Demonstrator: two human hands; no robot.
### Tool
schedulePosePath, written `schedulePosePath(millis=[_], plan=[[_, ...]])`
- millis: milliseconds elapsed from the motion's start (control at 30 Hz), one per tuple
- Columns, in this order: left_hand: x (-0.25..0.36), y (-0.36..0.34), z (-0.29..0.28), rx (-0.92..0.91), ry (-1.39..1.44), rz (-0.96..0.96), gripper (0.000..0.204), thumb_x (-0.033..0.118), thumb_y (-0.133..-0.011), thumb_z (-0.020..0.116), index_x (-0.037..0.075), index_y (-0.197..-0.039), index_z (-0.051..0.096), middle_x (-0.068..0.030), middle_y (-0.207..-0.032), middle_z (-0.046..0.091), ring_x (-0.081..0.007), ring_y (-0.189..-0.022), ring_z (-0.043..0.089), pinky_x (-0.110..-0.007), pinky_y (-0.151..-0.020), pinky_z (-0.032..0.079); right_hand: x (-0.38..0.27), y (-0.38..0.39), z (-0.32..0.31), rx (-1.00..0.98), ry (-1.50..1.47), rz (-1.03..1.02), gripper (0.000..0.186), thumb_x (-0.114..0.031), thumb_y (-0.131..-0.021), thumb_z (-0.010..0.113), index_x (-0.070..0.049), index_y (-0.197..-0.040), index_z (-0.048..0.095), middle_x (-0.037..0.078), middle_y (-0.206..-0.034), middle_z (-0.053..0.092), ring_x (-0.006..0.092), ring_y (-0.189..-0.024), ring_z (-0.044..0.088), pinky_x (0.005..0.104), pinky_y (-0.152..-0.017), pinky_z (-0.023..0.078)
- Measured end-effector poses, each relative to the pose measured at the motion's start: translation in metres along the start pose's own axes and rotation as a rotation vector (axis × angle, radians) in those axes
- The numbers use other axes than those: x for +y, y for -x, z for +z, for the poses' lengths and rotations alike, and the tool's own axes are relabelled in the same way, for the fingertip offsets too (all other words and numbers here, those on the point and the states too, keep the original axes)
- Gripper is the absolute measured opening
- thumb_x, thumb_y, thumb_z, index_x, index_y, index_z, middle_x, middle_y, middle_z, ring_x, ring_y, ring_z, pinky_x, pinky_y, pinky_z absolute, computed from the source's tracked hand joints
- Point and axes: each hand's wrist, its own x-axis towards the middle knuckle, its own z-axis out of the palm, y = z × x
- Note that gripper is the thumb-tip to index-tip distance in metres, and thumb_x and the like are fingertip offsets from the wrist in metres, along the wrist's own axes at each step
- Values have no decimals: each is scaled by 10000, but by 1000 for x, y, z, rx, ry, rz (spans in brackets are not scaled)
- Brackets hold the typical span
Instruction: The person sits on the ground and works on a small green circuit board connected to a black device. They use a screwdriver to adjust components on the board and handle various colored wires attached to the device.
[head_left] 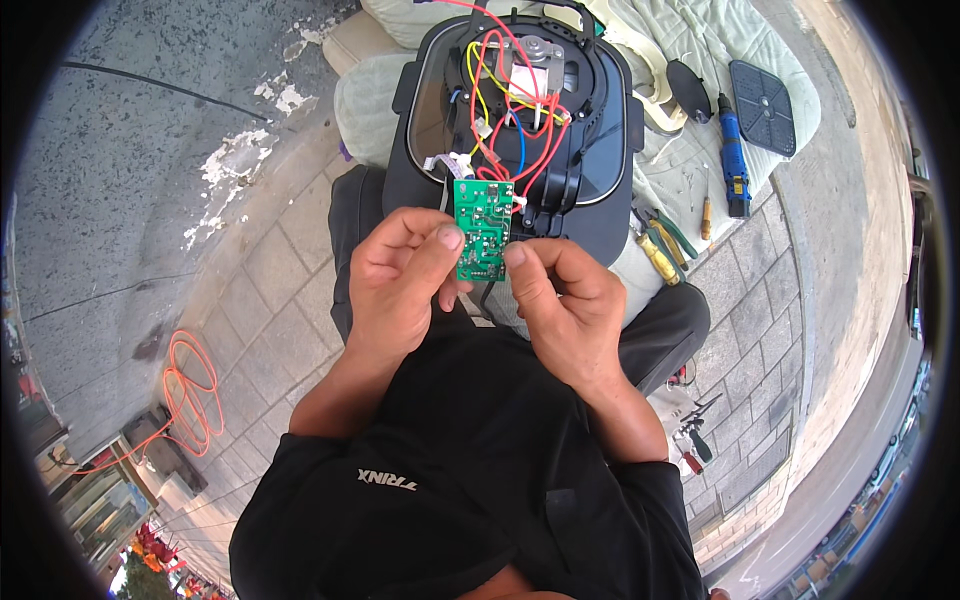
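A green circuit board (482,215) stands in front of me, solder side showing. My left hand (400,270) grips its left edge with thumb and fingers; my right hand (565,305) pinches its lower right. Red, yellow, blue and white wires (520,140) run from the board up to an opened black appliance (420,115), which has a dark glossy rim and a metal motor part (535,62) inside. A white ribbon cable (445,165) dangles by the board's upper left.
A pale cloth (365,125) under the appliance holds pliers (660,250), a small wood-handled tool (707,220), a blue power tool (735,170), a black perforated plate (762,105) and cream plastic parts (655,90). An orange cable (190,375) lies coiled on the paving; more tools (695,440) lie right.
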Motion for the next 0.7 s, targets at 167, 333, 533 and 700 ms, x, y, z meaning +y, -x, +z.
schedulePosePath(millis=[167, 333, 533, 700], plan=[[1, 0, 2, 5, -3, -4, 148, 129, -1019, 661, -14, -1057, 649, -45, -814, 670, -62, -571, 569, -212, -549, 514, -1, 0, 0, 9, 10, 15, 198, -155, -998, 722, 38, -960, 723, 59, -788, 696, 73, -704, 626, 255, -617, 511], [0, 0, 0, -15, -11, 26, 135, 118, -1018, 661, -10, -1057, 650, -38, -810, 657, -62, -574, 563, -218, -567, 529, 0, -1, 0, 11, 31, -13, 186, -151, -1004, 716, 30, -964, 724, 33, -773, 673, 60, -682, 595, 241, -602, 483], [0, 0, 1, -4, -4, 24, 125, 112, -1016, 661, -7, -1052, 654, -31, -808, 645, -66, -579, 559, -226, -552, 516, -1, -1, -1, 9, 38, -12, 187, -154, -994, 724, 30, -958, 728, 71, -801, 707, 92, -712, 654, 263, -632, 522], [-2, 0, 2, 2, -3, 41, 117, 105, -1018, 654, -8, -1047, 654, -43, -816, 656, -80, -592, 579, -223, -528, 486, -1, -2, -2, 9, 56, -32, 185, -155, -995, 721, 26, -958, 730, 77, -802, 712, 101, -714, 663, 268, -638, 525]])
